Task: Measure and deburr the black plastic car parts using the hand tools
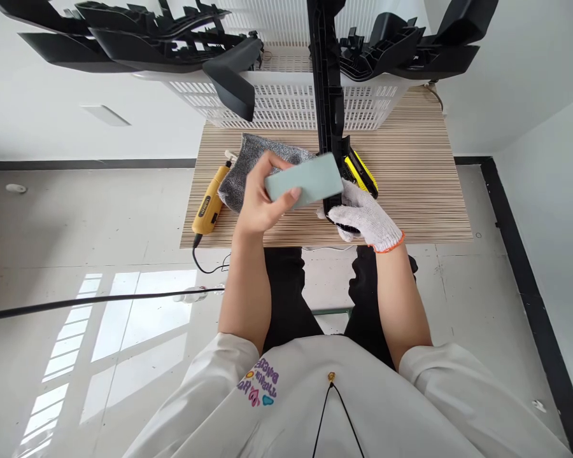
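My bare left hand [262, 203] is closed around a pale grey-green rectangular block [305, 181], held flat against the lower part of a long black plastic part [325, 89]. That part stands upright from the table and reaches past the top of the view. My right hand [365, 213], in a white knit glove with an orange cuff, grips the bottom end of the black part. A grey knit glove [253, 159] lies on the table just behind my left hand.
The striped wooden table [420, 184] carries a yellow rotary tool [210, 203] with a black cord at the left, a yellow-black tool [360, 172] by my right hand, and a white slotted basket [286, 95] of black plastic parts at the back.
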Demonstrator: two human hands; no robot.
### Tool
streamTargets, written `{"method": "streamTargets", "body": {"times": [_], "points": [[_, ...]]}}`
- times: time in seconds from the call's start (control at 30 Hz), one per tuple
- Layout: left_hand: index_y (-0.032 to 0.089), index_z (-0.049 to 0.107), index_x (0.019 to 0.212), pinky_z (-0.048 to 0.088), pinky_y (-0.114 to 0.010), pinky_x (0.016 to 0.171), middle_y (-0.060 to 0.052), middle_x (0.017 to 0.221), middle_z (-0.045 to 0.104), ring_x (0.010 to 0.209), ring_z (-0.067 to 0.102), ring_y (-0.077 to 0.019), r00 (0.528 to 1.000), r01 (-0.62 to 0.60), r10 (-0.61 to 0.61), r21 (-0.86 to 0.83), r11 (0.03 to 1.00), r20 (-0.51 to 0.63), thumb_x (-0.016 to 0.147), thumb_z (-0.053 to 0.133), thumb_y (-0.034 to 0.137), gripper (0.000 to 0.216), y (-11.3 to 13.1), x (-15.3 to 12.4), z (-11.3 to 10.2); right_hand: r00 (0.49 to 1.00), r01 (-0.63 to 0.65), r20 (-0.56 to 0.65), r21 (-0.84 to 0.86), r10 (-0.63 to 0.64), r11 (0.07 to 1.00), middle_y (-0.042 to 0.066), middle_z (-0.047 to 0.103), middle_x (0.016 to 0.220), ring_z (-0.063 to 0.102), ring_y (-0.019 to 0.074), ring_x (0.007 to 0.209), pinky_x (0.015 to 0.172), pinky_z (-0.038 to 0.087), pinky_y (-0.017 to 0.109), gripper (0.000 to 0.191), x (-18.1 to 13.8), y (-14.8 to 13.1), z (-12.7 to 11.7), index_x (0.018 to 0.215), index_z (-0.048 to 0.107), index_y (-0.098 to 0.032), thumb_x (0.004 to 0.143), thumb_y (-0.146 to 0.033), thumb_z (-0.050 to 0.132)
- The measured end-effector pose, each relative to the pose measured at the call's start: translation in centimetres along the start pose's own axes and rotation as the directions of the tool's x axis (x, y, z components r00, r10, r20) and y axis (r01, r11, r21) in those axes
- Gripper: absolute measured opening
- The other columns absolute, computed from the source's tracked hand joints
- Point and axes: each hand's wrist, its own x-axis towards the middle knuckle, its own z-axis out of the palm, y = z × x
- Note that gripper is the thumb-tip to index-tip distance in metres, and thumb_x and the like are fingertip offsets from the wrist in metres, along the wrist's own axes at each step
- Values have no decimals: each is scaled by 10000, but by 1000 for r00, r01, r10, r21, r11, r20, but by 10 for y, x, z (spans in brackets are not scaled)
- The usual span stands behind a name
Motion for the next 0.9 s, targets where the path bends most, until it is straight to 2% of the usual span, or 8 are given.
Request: {"method": "streamTargets", "body": {"times": [0.1, 0.23, 0.27, 0.43, 0.6, 0.73, 0.77, 0.9], "points": [[254, 591, 899, 609, -494, 761, -36, 791, 600, 919, 675, -293, 999, 12, -13, 15, 1000, 47, 632, 872, 738, 621, -2, 0, -1, 1000, 3, -5, 3, -2, 1000, -7, 676, 925, 413, 45, 493, 385, 362, 198, 413, -1, -1, 1, 1223, 554, -226, 851, -299, 720], [275, 577, 996, 612, -466, 751, -32, 854, 602, 923, 690, -270, 994, 27, -26, 7, 1000, -111, 760, 754, 772, 578, 0, 0, 2, 998, -51, -27, -6, 51, 999, -15, 676, 917, 410, 48, 483, 386, 368, 210, 446, -2, -1, 1, 1254, 568, -243, 838, -285, 724], [275, 574, 1005, 614, -455, 744, -29, 859, 602, 910, 692, -260, 993, 27, -26, 8, 1000, -119, 771, 739, 777, 578, 1, 0, 2, 998, -62, -26, -7, 62, 998, -16, 678, 912, 414, 52, 483, 385, 371, 214, 448, -2, 0, 1, 1253, 573, -246, 833, -280, 726], [252, 586, 999, 626, -432, 758, -31, 856, 625, 917, 708, -258, 997, 24, -29, 63, 998, 76, 729, 804, 750, 607, 0, -1, 6, 999, -47, -7, 3, 47, 999, 2, 706, 923, 423, 46, 465, 374, 371, 216, 302, 0, 3, 0, 1101, 593, -212, 847, -302, 730], [265, 531, 1121, 619, -333, 706, -9, 890, 590, 904, 719, -193, 991, -3, 16, 98, 995, -133, 878, 619, 787, 583, 1, -1, 10, 997, -72, -38, 7, 72, 997, -16, 693, 889, 418, 48, 467, 369, 357, 204, 388, 0, 0, 2, 1189, 590, -227, 832, -252, 739], [261, 554, 1083, 615, -319, 671, -18, 879, 588, 880, 721, -203, 999, -7, 13, 134, 991, -47, 839, 676, 779, 586, 4, -1, 12, 996, -87, -12, 16, 87, 996, -20, 686, 870, 418, 53, 470, 364, 339, 196, 391, 0, 1, 2, 1214, 604, -241, 840, -228, 716], [263, 557, 1089, 616, -320, 668, -23, 894, 591, 873, 719, -202, 998, -6, 14, 140, 990, -56, 846, 672, 773, 577, 5, -2, 14, 996, -83, -14, 11, 84, 996, -25, 680, 863, 417, 52, 465, 366, 348, 199, 379, 0, 1, 2, 1206, 608, -243, 842, -225, 711], [270, 520, 1156, 630, -310, 686, -41, 1026, 581, 870, 700, -166, 965, -17, 52, 137, 990, -256, 921, 579, 755, 542, 6, -2, 24, 996, -83, -15, -12, 83, 996, -40, 650, 825, 422, 56, 465, 371, 373, 208, 343, 1, 2, 2, 1163, 613, -252, 837, -219, 714]]}}
